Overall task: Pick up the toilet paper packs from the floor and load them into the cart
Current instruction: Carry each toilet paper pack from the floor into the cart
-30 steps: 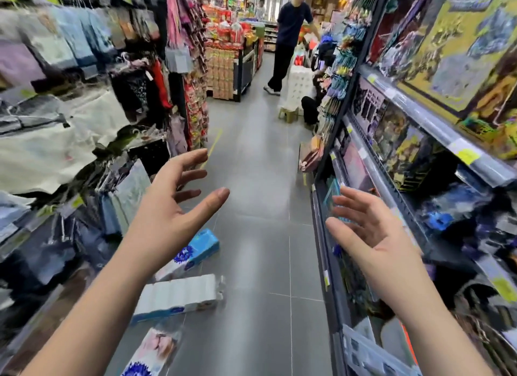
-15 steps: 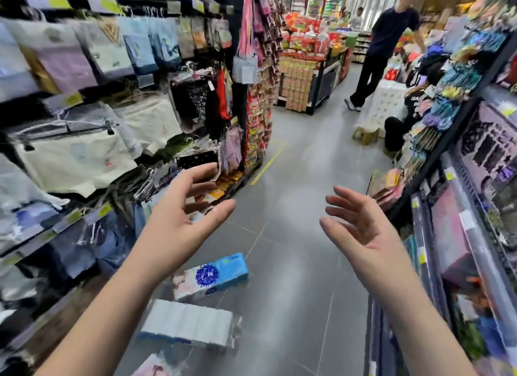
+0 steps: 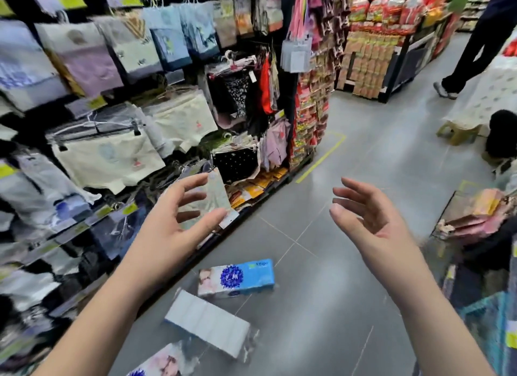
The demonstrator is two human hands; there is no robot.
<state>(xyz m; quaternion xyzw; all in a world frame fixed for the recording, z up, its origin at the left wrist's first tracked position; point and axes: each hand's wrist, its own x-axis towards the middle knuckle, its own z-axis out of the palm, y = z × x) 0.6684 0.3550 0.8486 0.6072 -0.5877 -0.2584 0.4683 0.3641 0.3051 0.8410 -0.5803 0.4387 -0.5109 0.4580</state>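
Three toilet paper packs lie on the grey floor below my hands. A blue and white pack (image 3: 236, 277) with a flower print is farthest. A plain white pack (image 3: 207, 321) of rolls lies just in front of it. A third printed pack (image 3: 161, 363) is cut off by the bottom edge. My left hand (image 3: 174, 221) and my right hand (image 3: 366, 216) are raised above them, palms facing each other, fingers spread, holding nothing. No cart is clearly visible.
A rack of hanging clothes and bags (image 3: 112, 109) lines the left side. A snack display (image 3: 375, 53) stands at the aisle's end. A person's legs (image 3: 472, 48) walk at the far right. Shelves with goods (image 3: 481, 216) and a blue mesh basket edge (image 3: 486, 317) are on the right.
The view has swung left and down, away from the right shelves. Both hands stay raised and open, and the packs now sit nearer the centre of view.
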